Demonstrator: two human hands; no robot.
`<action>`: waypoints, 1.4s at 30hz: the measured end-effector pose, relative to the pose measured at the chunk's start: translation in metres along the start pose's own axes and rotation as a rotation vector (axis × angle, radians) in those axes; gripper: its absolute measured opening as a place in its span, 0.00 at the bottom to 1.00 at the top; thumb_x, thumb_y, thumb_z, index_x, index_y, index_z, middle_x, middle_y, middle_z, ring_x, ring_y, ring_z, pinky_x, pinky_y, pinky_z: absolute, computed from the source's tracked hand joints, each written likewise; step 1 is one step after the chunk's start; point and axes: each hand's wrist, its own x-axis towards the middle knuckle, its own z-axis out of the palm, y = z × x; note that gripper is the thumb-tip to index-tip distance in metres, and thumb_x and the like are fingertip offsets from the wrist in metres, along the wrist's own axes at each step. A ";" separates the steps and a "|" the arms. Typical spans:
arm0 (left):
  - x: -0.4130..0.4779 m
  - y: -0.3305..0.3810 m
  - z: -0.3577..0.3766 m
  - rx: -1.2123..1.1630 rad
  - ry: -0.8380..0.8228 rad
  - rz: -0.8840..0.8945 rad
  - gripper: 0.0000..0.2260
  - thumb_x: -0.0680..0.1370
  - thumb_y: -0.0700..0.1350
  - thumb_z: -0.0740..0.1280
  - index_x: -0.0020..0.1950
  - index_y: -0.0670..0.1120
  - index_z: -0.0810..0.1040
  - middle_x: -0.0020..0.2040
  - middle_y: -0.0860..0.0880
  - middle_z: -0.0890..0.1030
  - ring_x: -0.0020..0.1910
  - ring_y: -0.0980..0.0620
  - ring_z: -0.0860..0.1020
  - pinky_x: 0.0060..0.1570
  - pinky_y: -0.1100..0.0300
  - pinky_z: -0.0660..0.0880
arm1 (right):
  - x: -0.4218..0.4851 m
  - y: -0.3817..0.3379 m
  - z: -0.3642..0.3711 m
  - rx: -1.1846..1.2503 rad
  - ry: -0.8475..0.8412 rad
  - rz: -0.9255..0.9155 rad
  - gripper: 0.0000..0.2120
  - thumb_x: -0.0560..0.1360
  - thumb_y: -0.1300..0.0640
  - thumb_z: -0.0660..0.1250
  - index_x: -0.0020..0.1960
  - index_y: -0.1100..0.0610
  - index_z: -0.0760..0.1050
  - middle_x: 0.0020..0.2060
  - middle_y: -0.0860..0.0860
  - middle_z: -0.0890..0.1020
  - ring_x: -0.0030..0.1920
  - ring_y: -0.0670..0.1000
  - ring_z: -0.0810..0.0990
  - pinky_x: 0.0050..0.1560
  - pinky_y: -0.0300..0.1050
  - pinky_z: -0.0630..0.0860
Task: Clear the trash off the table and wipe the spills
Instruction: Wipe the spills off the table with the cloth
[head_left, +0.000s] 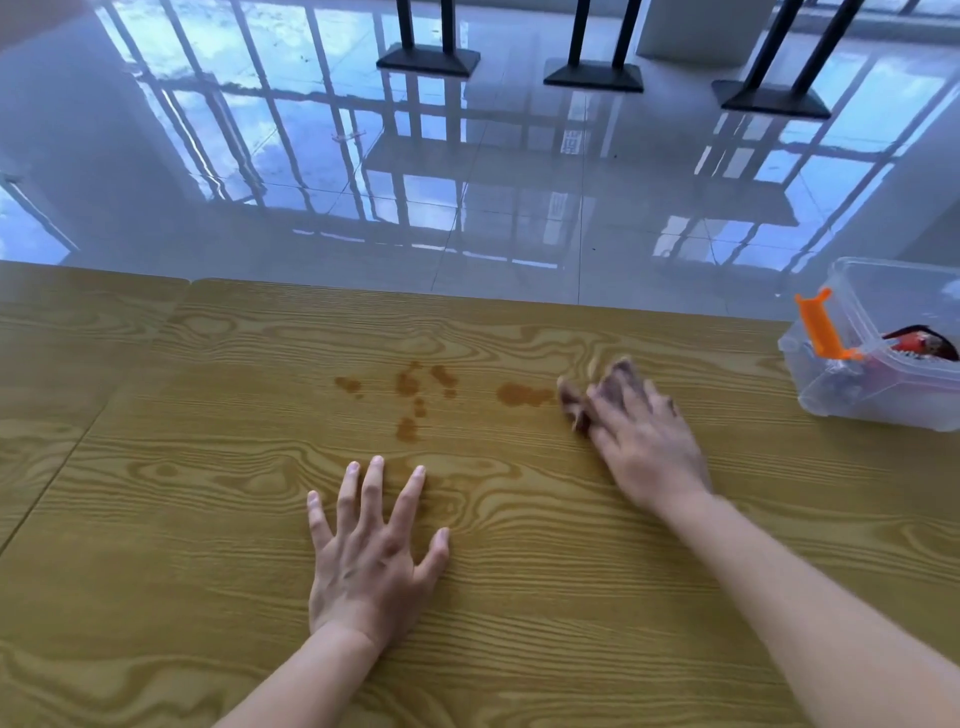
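Several brown spill spots (410, 395) lie on the wood-grain table (208, 519), and a larger blot (522, 394) sits to their right. My right hand (644, 441) presses a brownish cloth (576, 402) flat on the table, right beside that blot; the hand and cloth are blurred. My left hand (374, 551) rests flat on the table in front of the spots, fingers spread, holding nothing.
A clear plastic bin (831, 395) with an orange latch (821, 325) stands at the table's right edge, holding dark and red trash (919, 345). Beyond the table's far edge is a glossy tiled floor with black table bases (592, 78).
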 end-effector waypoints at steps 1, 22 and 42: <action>0.000 0.000 0.000 0.001 0.000 0.000 0.31 0.74 0.69 0.51 0.75 0.61 0.58 0.77 0.46 0.57 0.77 0.44 0.50 0.72 0.34 0.47 | -0.031 -0.002 0.010 -0.027 0.039 -0.100 0.26 0.82 0.37 0.39 0.78 0.37 0.44 0.80 0.45 0.44 0.80 0.53 0.44 0.78 0.53 0.44; 0.000 0.001 0.000 0.015 -0.026 0.008 0.31 0.74 0.68 0.54 0.75 0.59 0.60 0.76 0.44 0.60 0.77 0.42 0.53 0.71 0.32 0.49 | 0.006 -0.023 0.002 0.053 0.044 0.035 0.26 0.82 0.39 0.42 0.79 0.42 0.47 0.80 0.46 0.45 0.80 0.54 0.45 0.79 0.54 0.45; 0.000 0.003 -0.005 0.007 -0.027 0.003 0.31 0.74 0.68 0.53 0.75 0.59 0.60 0.77 0.45 0.59 0.77 0.43 0.52 0.72 0.33 0.47 | 0.016 -0.090 0.008 0.028 0.044 -0.107 0.26 0.82 0.39 0.43 0.79 0.42 0.49 0.80 0.47 0.47 0.80 0.55 0.45 0.78 0.55 0.45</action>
